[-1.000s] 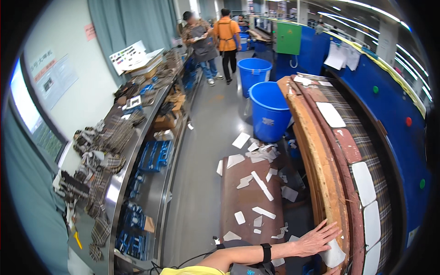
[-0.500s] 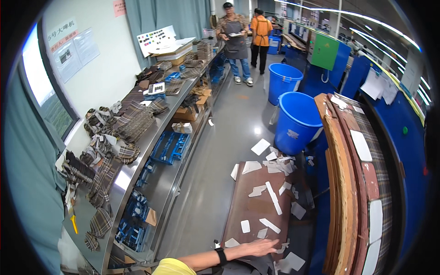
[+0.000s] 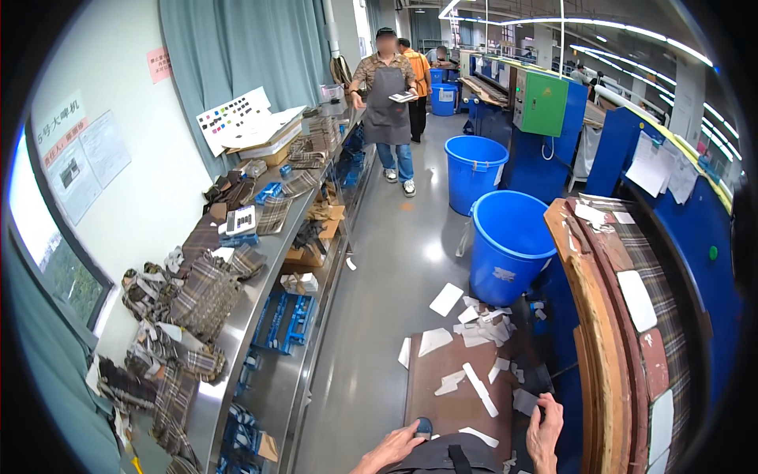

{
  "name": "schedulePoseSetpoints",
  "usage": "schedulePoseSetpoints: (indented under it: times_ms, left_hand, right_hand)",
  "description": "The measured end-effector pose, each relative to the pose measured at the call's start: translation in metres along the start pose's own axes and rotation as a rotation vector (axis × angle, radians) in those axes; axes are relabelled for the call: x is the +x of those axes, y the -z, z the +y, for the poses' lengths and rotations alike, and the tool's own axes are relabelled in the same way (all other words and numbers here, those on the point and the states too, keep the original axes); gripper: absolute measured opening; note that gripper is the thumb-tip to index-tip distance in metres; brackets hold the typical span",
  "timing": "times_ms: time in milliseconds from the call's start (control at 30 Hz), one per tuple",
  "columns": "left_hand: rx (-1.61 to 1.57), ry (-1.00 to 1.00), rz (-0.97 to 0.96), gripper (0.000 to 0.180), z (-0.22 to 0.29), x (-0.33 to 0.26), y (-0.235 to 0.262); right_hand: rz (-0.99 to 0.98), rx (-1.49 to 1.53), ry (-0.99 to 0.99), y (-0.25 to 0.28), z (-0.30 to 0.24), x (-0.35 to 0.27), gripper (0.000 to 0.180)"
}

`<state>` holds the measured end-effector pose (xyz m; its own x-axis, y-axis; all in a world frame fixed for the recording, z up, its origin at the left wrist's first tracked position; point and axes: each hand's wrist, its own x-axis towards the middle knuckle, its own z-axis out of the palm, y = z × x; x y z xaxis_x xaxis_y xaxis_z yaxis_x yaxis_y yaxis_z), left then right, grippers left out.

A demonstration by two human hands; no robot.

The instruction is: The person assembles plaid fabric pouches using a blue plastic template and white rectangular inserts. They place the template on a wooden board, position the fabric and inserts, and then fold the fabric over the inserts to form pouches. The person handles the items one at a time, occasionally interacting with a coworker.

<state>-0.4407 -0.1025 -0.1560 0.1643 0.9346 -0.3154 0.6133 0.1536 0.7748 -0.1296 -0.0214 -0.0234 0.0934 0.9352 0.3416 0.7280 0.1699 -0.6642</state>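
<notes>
My left hand is low at the centre, its fingers stretched out beside the toe of a dark shoe and the dark grey apron. It holds nothing that I can see. To the right, my right hand hangs with loosely bent fingers apart and nothing in them. Beneath the hands lies a brown mat strewn with white scraps, among them a long strip. A heap of torn white pieces lies at its far end.
Two blue bins stand ahead. At right are stacked wooden boards with plaid cloth. A steel bench on the left carries plaid pieces. A person in a grey apron faces me in the aisle; another wears orange.
My view has tipped up. My left hand has drawn back from over the mat, and my right hand has come into sight. The aproned person is nearer.
</notes>
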Motion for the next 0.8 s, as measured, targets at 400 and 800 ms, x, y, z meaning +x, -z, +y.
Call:
schedulePoseSetpoints:
  times_ms: [400, 800]
  left_hand:
    - [-0.237, 0.504, 0.569, 0.066, -0.059, -0.046, 0.122]
    - [-0.270, 0.485, 1.087, 0.053, -0.165, -0.074, 0.265]
  right_hand:
    - [-0.556, 0.116, 0.593, -0.214, -0.117, 0.133, 0.013]
    - [-0.771, 0.187, 0.632, -0.400, -0.291, 0.151, 0.011]
